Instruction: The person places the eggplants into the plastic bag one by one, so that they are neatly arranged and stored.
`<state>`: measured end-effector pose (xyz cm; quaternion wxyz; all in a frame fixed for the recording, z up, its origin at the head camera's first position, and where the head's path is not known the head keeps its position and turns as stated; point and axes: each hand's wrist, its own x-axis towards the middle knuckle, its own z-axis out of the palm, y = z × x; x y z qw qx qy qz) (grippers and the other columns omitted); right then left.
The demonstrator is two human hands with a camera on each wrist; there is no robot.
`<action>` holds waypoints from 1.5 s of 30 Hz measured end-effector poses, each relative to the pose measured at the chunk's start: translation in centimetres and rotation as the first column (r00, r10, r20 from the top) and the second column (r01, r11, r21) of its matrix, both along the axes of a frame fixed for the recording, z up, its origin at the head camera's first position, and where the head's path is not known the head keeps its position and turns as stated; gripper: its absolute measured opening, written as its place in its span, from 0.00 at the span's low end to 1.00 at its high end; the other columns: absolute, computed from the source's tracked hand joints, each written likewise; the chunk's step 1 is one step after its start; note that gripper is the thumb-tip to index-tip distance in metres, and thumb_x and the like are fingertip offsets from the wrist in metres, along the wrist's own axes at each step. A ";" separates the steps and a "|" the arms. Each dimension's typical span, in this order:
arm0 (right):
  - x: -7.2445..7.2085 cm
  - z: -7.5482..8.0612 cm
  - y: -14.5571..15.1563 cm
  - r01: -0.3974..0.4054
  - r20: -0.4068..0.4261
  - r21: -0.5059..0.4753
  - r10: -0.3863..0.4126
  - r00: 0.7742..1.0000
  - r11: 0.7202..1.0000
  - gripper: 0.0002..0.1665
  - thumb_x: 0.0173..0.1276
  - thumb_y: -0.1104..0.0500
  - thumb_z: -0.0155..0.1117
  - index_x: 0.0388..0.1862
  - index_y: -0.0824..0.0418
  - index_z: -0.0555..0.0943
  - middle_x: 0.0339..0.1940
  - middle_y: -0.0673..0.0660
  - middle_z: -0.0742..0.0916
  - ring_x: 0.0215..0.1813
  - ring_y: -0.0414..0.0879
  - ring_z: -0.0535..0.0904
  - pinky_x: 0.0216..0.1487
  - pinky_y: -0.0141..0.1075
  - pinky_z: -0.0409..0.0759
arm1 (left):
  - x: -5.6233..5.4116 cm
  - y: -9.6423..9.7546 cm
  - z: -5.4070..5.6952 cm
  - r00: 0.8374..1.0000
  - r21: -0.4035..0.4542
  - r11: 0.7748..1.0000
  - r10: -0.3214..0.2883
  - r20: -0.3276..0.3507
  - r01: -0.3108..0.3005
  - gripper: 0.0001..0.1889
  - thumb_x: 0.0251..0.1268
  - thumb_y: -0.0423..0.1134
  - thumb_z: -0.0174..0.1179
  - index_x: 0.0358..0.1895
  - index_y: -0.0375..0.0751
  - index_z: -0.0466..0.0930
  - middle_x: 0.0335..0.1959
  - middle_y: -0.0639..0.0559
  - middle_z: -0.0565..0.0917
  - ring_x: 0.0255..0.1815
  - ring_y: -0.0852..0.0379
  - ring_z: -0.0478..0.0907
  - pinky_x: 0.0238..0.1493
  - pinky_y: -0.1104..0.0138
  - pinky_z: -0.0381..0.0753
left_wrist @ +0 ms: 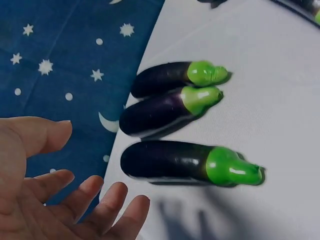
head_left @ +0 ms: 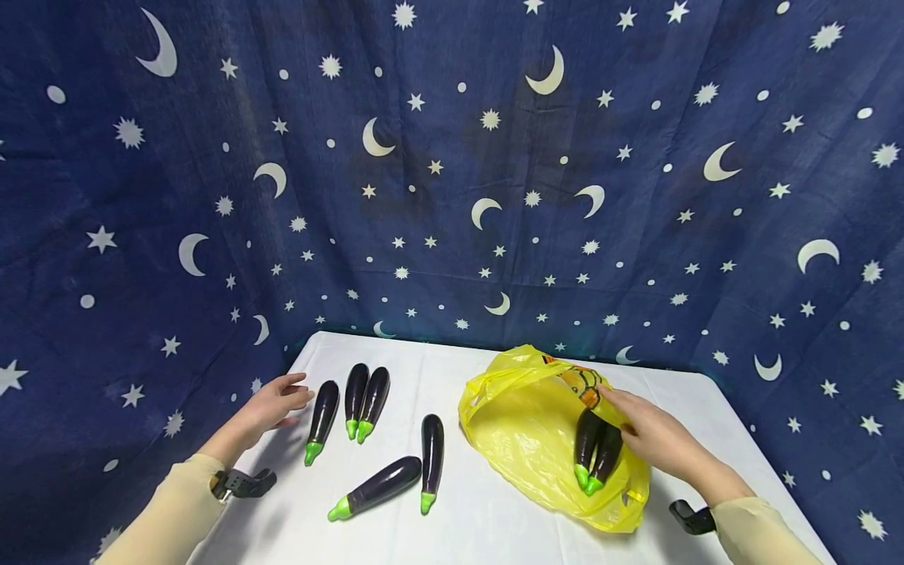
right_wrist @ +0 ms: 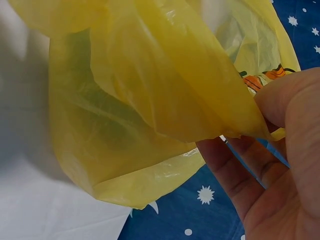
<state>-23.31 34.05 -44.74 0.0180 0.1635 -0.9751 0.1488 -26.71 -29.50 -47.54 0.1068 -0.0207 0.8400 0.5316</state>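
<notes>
My right hand (head_left: 660,435) pinches the rim of a yellow plastic bag (head_left: 523,424) between thumb and fingers, and its mouth gapes toward me. Inside the bag lie two dark purple eggplants with green stems, one of them a left eggplant (head_left: 585,443). Over the table's left edge hovers my left hand (head_left: 271,406), fingers spread and holding nothing. Closest to it is a single eggplant (left_wrist: 167,160), just beyond the fingertips in the left wrist view. A touching pair lies beside that one, including a middle eggplant (head_left: 355,396).
Nearer the front of the white-covered table (head_left: 494,534) lie a slanted eggplant (head_left: 384,482) and an upright-pointing eggplant (head_left: 432,455), their ends close together. A dark blue curtain (head_left: 452,157) with moons and stars hangs behind and along both sides.
</notes>
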 end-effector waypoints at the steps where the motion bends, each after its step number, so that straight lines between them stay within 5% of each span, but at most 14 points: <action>1: 0.0 0.0 0.0 -0.002 0.001 -0.001 0.002 1.000 1.000 0.42 0.66 0.71 0.64 0.79 0.60 0.67 0.73 0.67 0.74 0.71 0.68 0.69 0.67 0.65 0.70 | 0.0 -0.1 -0.1 1.000 -0.007 1.000 0.002 0.007 -0.002 0.38 0.79 0.44 0.56 0.79 0.26 0.49 0.71 0.24 0.64 0.68 0.30 0.70 0.61 0.43 0.78; 14: -0.2 -0.2 0.2 0.020 0.033 0.000 -0.020 0.999 1.000 0.42 0.67 0.70 0.63 0.80 0.59 0.65 0.74 0.67 0.72 0.73 0.68 0.68 0.67 0.65 0.69 | -1.0 -1.2 -0.9 0.994 -0.024 1.000 0.021 0.104 -0.018 0.40 0.78 0.46 0.56 0.79 0.26 0.48 0.71 0.24 0.65 0.67 0.31 0.70 0.52 0.51 0.85; 32: -0.2 0.0 0.1 0.024 0.043 -0.003 -0.023 0.999 1.000 0.42 0.67 0.70 0.62 0.80 0.60 0.64 0.75 0.67 0.72 0.73 0.68 0.67 0.68 0.65 0.68 | -2.7 -0.6 -0.3 0.967 -0.013 1.000 0.025 0.253 -0.023 0.39 0.77 0.46 0.57 0.78 0.25 0.51 0.64 0.26 0.68 0.48 0.44 0.76 0.47 0.50 0.87; 39: 0.0 0.1 0.0 0.022 0.037 -0.004 -0.021 0.999 1.000 0.42 0.67 0.71 0.63 0.80 0.60 0.64 0.74 0.68 0.72 0.73 0.68 0.68 0.67 0.65 0.69 | -3.6 -0.1 -0.1 0.953 -0.004 1.000 0.026 0.302 -0.026 0.37 0.77 0.44 0.56 0.77 0.25 0.51 0.65 0.24 0.67 0.50 0.40 0.78 0.49 0.46 0.86; 45: 0.0 -0.2 0.1 0.010 0.017 -0.001 -0.010 1.000 1.000 0.42 0.67 0.70 0.63 0.80 0.59 0.65 0.74 0.67 0.73 0.72 0.67 0.68 0.67 0.65 0.69 | -3.8 0.5 -0.2 0.944 -0.026 0.999 0.036 0.328 -0.029 0.39 0.74 0.45 0.60 0.77 0.27 0.53 0.56 0.31 0.71 0.45 0.44 0.77 0.46 0.48 0.86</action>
